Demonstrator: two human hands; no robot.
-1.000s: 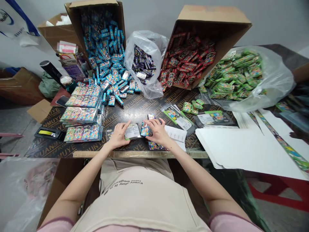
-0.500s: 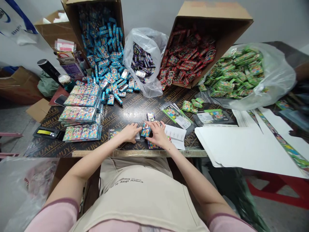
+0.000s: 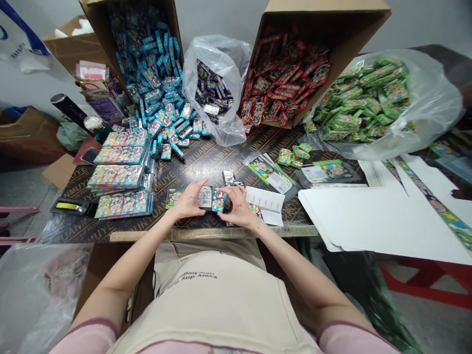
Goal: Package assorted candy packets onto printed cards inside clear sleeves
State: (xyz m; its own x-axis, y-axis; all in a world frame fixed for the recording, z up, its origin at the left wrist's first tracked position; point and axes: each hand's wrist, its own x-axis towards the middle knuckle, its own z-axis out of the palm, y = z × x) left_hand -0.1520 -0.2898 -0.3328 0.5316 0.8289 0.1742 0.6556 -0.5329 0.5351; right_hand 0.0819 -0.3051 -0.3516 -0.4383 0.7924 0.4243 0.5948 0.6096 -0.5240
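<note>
My right hand (image 3: 239, 207) grips a small blue printed box (image 3: 219, 200) between thumb and fingers, just above the table's front edge. To its left my left hand (image 3: 189, 201) is open, thumb and fingers apart, over a flat printed card (image 3: 205, 197). The card's green end shows left of that hand, and its grey label end shows between the hands. A purple-and-white small box (image 3: 228, 177) sits just beyond my right hand. Part of a red small box (image 3: 255, 210) shows beside the right wrist. Other small boxes under that hand are mostly hidden.
Blue boxes spill from a carton (image 3: 179, 44). Purple ones fill a plastic bag (image 3: 190, 54), red ones another carton (image 3: 328, 6), green ones a large bag (image 3: 435, 108). Flat packs (image 3: 121, 177) are stacked at left. White sheets (image 3: 368, 216) overhang the front edge at right.
My left hand has moved a little left, away from the blue box, and its fingers have spread. The blue box in my right hand has shifted slightly left, nearer the card's end.
</note>
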